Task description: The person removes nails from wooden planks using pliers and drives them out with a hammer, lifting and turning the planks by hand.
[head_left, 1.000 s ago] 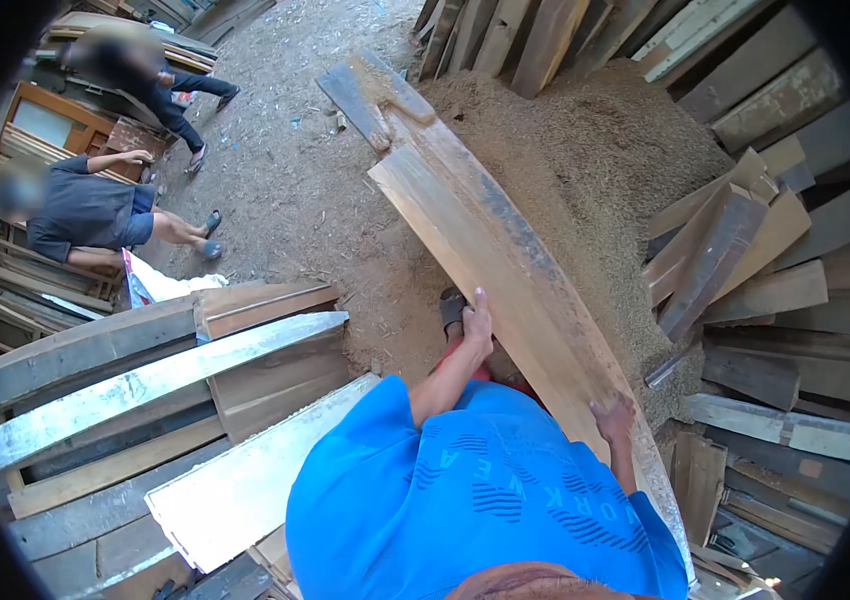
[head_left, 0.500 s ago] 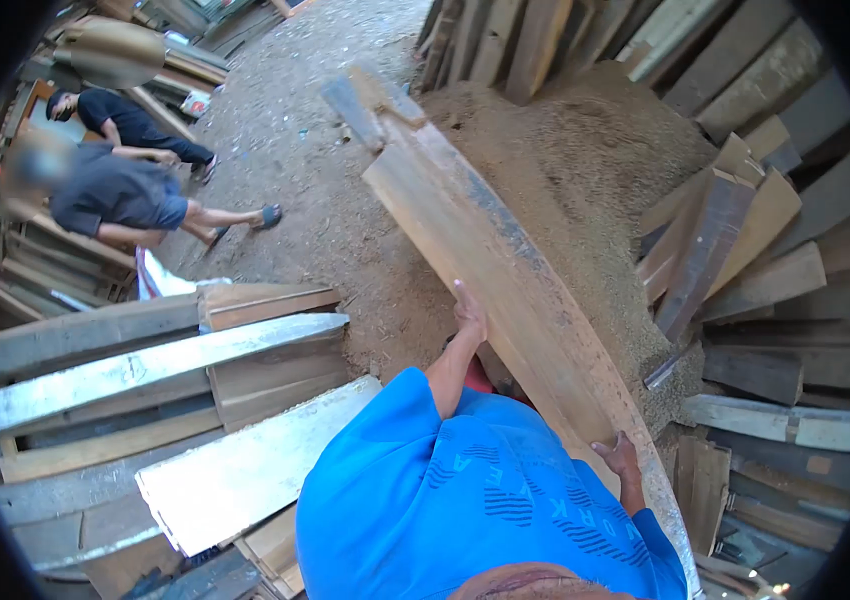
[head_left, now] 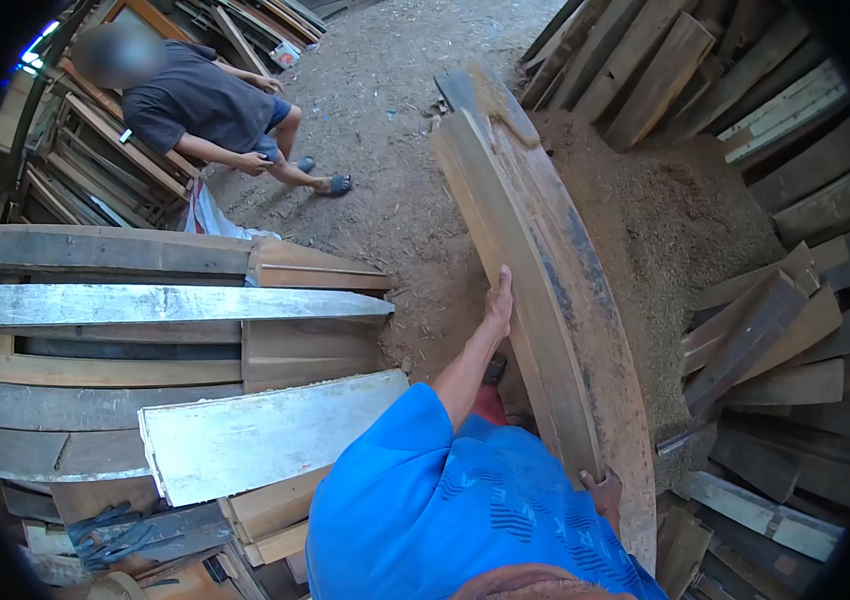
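Note:
A long brown wooden plank (head_left: 520,300) stands tilted on its edge along a wider, weathered wooden board (head_left: 585,290) in front of me. My left hand (head_left: 498,302) holds the plank by its left side, about midway, fingers pointing away from me. Close to my body, my right hand (head_left: 603,494) grips the plank's near end, with fingers curled over its edge. A smaller wood piece (head_left: 507,112) rests on the board's far end. My blue shirt hides part of the board's near end.
Stacked boards (head_left: 95,335) lie at left, with a white panel (head_left: 270,435) on top. Loose offcuts (head_left: 755,330) and leaning planks (head_left: 635,80) stand at right beside sawdust (head_left: 645,200). A person in a dark shirt (head_left: 185,100) is at upper left.
The plank has turned from lying flat to standing on its edge, with both hands still on it. My view has swung left. The second person at upper left is out of sight.

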A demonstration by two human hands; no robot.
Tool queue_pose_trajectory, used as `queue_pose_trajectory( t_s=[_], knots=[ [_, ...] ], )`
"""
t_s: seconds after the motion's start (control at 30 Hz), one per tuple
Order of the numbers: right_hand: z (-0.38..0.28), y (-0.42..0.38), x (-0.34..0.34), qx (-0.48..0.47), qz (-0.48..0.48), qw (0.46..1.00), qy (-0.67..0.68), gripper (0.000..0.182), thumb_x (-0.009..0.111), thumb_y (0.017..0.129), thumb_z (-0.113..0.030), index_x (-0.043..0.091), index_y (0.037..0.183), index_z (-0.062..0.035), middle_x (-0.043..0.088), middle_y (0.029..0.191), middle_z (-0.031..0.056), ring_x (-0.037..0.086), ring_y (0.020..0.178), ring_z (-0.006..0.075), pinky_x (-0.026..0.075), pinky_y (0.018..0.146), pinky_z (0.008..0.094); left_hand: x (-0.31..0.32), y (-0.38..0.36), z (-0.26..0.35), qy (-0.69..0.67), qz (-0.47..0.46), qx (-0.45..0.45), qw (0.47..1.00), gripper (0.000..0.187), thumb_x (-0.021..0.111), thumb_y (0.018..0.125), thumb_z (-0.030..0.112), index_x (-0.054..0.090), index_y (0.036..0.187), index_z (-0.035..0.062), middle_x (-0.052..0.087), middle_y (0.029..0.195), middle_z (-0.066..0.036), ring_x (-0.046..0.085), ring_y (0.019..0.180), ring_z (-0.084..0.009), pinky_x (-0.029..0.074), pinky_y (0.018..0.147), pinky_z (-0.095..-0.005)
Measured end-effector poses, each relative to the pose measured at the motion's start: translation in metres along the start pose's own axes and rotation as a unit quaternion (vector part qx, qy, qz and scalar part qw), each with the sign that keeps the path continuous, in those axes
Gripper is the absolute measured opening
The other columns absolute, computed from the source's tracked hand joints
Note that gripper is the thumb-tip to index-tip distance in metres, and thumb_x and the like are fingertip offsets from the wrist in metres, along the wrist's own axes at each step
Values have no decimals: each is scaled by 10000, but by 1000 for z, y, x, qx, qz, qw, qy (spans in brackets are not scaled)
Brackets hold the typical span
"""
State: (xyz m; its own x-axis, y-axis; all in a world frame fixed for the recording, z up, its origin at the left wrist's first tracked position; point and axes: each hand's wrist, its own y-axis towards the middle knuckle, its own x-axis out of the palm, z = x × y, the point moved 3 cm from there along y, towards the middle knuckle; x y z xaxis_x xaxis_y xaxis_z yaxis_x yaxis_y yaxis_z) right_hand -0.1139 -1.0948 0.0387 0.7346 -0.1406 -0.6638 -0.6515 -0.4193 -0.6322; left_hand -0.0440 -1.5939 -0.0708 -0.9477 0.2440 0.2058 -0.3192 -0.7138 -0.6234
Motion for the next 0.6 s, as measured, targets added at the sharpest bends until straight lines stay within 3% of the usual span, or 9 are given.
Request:
queue_pose_trajectory(
  t_s=[0.13,0.2,0.33,0.43,0.53,0.6],
  knots=[
    [-76,4,-2,-19,25,999,16,584,813,776,-423,710,1074,69,729,985,295,724,947,414,558,854,484,20,27,80,-43,-51,50,997,1033,580,886,793,504,1450,-68,626,1366,-178,622,1216,-270,495,1037,-418],
    [-66,27,30,-32,63,997,24,590,809,774,-432,721,1086,61,735,987,291,729,960,405,557,862,481,37,5,140,-47,-99,63,992,1057,591,875,795,475,1466,-74,607,1393,-185,585,1279,-274,481,1073,-432],
    [-91,52,53,-43,99,993,37,596,807,773,-444,735,1112,41,754,996,254,745,937,371,565,850,460,47,32,191,-7,-136,135,981,894,604,943,686,503,1458,-38,606,1403,-173,548,1328,-265,470,1083,-418],
    [-120,44,34,-4,-8,989,146,673,824,762,-493,718,1196,10,757,1063,232,734,1003,338,549,912,466,65,1,222,44,-172,241,954,774,615,984,594,523,1441,-23,614,1396,-172,546,1330,-263,471,1075,-412],
    [-100,59,50,13,-9,984,179,591,797,794,-466,748,1134,15,777,1013,171,740,952,292,559,865,428,79,-41,242,88,-168,337,922,692,635,998,521,545,1399,-36,650,1339,-185,598,1264,-276,488,1047,-410],
    [-90,57,55,0,28,986,167,568,782,823,-444,743,1164,8,770,1050,164,723,994,266,547,899,417,83,-74,249,100,-157,372,909,667,661,988,492,564,1354,-56,682,1280,-201,645,1199,-298,508,1019,-415]
  ],
)
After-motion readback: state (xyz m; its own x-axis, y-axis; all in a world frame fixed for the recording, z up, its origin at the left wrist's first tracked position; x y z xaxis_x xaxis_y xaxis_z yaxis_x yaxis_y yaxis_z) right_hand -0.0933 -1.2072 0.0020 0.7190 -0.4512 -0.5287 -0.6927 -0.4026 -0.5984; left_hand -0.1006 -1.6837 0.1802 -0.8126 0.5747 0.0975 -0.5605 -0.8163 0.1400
